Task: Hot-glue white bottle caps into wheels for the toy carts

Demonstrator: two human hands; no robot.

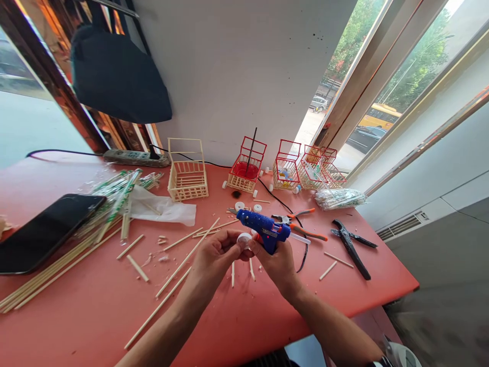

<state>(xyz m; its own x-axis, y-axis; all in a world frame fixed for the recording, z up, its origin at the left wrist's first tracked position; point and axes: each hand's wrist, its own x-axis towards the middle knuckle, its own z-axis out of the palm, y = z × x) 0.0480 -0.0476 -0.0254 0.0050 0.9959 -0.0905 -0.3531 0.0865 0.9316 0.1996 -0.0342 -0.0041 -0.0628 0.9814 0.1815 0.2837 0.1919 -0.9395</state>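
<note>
My left hand [217,254] pinches a small white round cap [244,239] between thumb and fingers, above the middle of the table. Close beside it, my right hand [281,267] is wrapped round the handle of a blue hot glue gun [259,224], whose nozzle points left. The right thumb reaches toward the cap; whether it touches is hard to tell. A clear glue stick [300,238] sticks out of the gun's back end. Two more white caps, one of them a white wheel-like cap [257,208], lie just beyond the gun. Short wooden sticks [233,275] lie below my hands.
Small stick-built carts stand along the wall, including a plain cart [188,179] and a red-trimmed cart [244,171]. Orange-handled pliers [311,233] and black pliers [353,250] lie right. Left are a phone [49,229], wooden skewers [61,270] and a power strip [135,158].
</note>
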